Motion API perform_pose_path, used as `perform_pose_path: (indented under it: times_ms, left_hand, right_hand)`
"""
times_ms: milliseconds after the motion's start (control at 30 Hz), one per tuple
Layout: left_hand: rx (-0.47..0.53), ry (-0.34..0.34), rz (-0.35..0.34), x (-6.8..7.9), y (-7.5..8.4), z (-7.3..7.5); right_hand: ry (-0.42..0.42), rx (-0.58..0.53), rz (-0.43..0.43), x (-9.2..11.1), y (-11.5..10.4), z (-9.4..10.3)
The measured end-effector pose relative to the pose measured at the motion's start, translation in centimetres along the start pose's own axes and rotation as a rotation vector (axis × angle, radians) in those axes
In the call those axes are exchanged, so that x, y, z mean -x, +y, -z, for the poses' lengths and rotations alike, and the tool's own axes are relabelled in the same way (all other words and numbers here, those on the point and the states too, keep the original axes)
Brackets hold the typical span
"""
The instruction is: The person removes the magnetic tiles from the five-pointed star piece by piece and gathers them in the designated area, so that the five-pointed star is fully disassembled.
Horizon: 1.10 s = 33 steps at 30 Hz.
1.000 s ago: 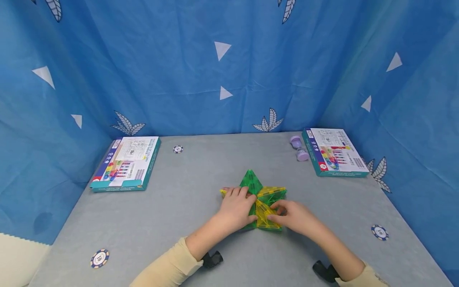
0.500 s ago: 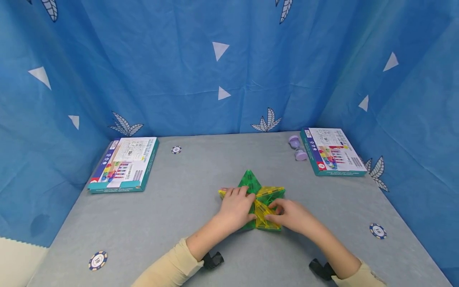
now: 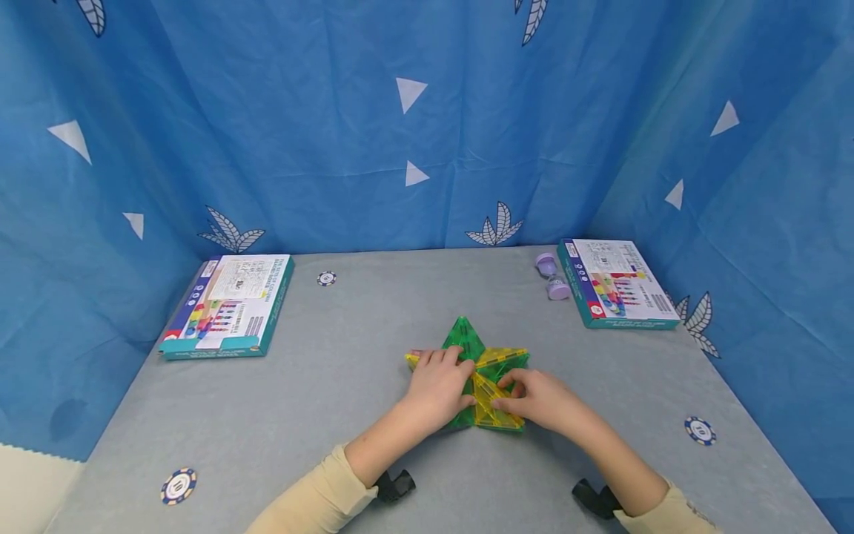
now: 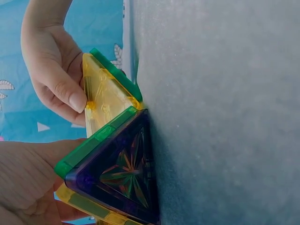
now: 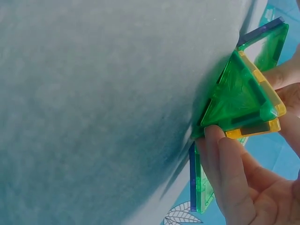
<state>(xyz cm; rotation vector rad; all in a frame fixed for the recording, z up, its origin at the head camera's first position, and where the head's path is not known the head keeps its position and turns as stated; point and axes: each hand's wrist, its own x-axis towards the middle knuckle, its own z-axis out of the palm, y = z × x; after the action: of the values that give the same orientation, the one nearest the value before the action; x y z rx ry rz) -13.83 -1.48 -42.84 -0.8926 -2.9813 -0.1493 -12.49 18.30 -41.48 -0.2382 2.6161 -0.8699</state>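
Note:
A star-shaped build of translucent magnetic tiles [image 3: 465, 339], green and yellow, sits mid-table in the head view. My left hand [image 3: 437, 382] lies over its left side, fingers bent across the top and thumb against the front part, covering some tiles. With thumb and fingers, my right hand [image 3: 543, 400] grips the front right point, which has a yellow triangular tile [image 3: 489, 391]. The left wrist view shows a dark purple triangular tile [image 4: 126, 173] on a near point. In the right wrist view, my right fingertips [image 5: 214, 133] touch the lower edge of a green triangular tile [image 5: 239, 98].
Flat toy boxes lie at the back left [image 3: 230, 304] and back right [image 3: 617, 282]. A small purple hourglass [image 3: 552, 277] lies beside the right box. Poker chips [image 3: 179, 486] lie around the grey table [image 3: 320, 400]. A blue curtain [image 3: 333, 133] hangs behind.
Both hands keep their places on the tile build. The whole head view has shifted slightly; nothing else visibly moves.

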Motion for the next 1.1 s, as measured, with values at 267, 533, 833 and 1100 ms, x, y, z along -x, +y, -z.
perform_pose_path:
  times_ms: [267, 533, 833, 1100]
  left_hand:
    - [0.043, 0.027, -0.013, 0.13, -0.25, -0.06]
    - [0.052, 0.047, -0.033, 0.32, -0.37, 0.08]
    - [0.053, 0.06, -0.042, 0.35, -0.4, -0.04]
    - [0.077, 0.064, -0.055, 0.33, -0.57, -0.1]
  right_hand:
    - [-0.034, 0.005, 0.012, -0.23, -0.09, 0.21]
    - [-0.071, 0.016, 0.01, -0.25, -0.47, 0.49]
    - [-0.145, -0.004, 0.06, -0.4, -0.54, 0.86]
    - [-0.19, -0.011, 0.038, -0.68, -0.81, 0.91]
